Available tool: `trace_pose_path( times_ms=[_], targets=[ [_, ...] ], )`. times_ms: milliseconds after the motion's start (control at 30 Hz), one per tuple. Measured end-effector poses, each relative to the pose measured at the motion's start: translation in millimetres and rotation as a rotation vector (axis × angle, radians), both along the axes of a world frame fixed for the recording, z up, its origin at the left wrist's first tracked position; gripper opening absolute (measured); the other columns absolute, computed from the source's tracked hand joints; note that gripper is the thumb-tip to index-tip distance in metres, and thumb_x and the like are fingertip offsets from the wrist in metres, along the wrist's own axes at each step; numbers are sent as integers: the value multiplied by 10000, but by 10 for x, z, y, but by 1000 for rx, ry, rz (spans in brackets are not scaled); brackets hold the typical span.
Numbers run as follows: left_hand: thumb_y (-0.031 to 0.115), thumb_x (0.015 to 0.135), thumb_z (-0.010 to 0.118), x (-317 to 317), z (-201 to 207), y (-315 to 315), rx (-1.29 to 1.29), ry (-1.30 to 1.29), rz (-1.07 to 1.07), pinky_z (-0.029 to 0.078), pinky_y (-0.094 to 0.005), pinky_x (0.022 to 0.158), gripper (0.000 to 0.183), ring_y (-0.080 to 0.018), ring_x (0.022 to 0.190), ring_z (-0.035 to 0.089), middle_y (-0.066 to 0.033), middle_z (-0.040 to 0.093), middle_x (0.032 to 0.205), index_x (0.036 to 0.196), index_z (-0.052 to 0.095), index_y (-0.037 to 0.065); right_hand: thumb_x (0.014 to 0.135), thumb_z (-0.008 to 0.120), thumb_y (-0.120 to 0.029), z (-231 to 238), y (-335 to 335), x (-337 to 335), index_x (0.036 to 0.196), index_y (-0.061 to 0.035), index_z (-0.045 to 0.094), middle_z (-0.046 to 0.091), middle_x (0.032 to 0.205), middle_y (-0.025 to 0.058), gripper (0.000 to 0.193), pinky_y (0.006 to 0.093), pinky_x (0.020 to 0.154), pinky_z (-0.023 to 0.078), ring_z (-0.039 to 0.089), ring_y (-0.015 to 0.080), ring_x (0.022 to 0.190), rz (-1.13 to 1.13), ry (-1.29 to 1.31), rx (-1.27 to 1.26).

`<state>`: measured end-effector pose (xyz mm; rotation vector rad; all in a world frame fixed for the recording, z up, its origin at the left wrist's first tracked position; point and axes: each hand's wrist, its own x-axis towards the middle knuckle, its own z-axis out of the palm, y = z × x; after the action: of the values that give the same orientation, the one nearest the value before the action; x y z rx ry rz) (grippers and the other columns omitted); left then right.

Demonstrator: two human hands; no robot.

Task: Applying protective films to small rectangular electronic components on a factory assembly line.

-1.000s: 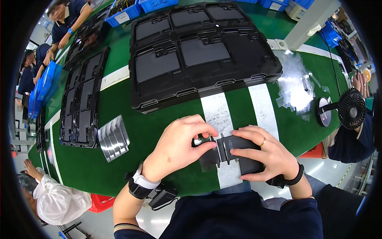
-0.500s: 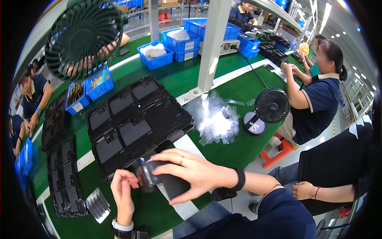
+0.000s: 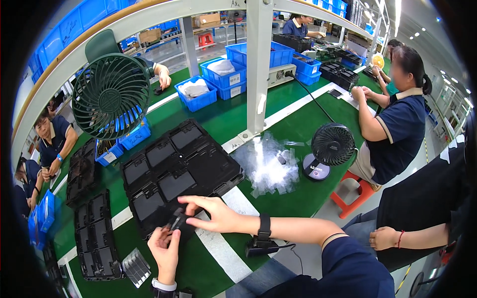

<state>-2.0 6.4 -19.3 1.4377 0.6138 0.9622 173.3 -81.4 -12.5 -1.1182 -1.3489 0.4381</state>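
A flat black panel (image 3: 177, 218), tilted so that mostly its edge shows, is held up between my hands over the near edge of the large black tray. My left hand (image 3: 165, 251) pinches its lower left side between thumb and fingers. From the right, my right hand (image 3: 214, 213) has its thumb and fingertips on the panel's upper right side. Part of the panel is hidden behind my fingers. The large black tray (image 3: 213, 166) lies just beyond, with several dark rectangular pieces (image 3: 177, 185) in its compartments.
A smaller black tray (image 3: 97, 238) and a striped silvery sheet (image 3: 135, 267) lie to the left. Clear plastic films (image 3: 268, 166) are heaped at right beside a small fan (image 3: 333, 144). A green fan (image 3: 110, 97) hangs upper left. Blue bins (image 3: 196, 102) stand behind; a co-worker (image 3: 395, 119) sits right.
The panel has turned from showing its labelled face to being nearly edge-on. My right hand has drawn left and upward, and my left hand has closed on the panel. My view has shifted slightly.
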Motion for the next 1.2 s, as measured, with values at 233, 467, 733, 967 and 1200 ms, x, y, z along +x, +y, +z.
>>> trace_pose_path(
  times_ms=[233, 467, 733, 967, 1200],
  targets=[
    [-59, 734, 677, 17, -14, -33, 157, 140, -92, 472, -209, 694, 226, -102, 774, 569, -65, 558, 902, 903, 528, -54, 799, 644, -83, -49, -2, 78, 983, 14, 623, 606, 865, 85, 208, 229, 617, 533, 609, 134, 802, 109, 79, -205],
    [-27, 731, 691, 9, 67, -6, 168, 191, -101, 468, -217, 723, 297, -102, 770, 573, -54, 594, 848, 995, 557, -51, 842, 621, -94, -75, -32, 66, 1003, 13, 599, 616, 877, 46, 194, 225, 683, 500, 583, 86, 808, 183, 331, -291],
    [21, 718, 717, -1, 158, -42, 228, 223, -65, 481, -220, 709, 277, -100, 740, 620, -61, 646, 793, 966, 612, -42, 838, 622, -98, 4, -49, 24, 922, 0, 600, 590, 784, 4, 131, 197, 616, 466, 554, 50, 714, 165, 411, -282],
    [23, 698, 730, -19, 106, -66, 404, 206, 28, 479, -181, 603, 245, -75, 687, 621, -61, 657, 774, 924, 650, -24, 815, 634, -63, 79, -103, -72, 936, 0, 644, 624, 887, 61, 137, 213, 653, 487, 582, 101, 843, 10, 259, -120],
    [22, 715, 725, -52, 190, -65, 136, 152, -195, 520, -236, 690, 263, -125, 736, 644, -97, 662, 809, 938, 604, -48, 825, 623, -65, 32, -85, 96, 839, 7, 644, 621, 795, 64, 76, 240, 646, 491, 592, 109, 694, 258, 586, -355]
  ],
)
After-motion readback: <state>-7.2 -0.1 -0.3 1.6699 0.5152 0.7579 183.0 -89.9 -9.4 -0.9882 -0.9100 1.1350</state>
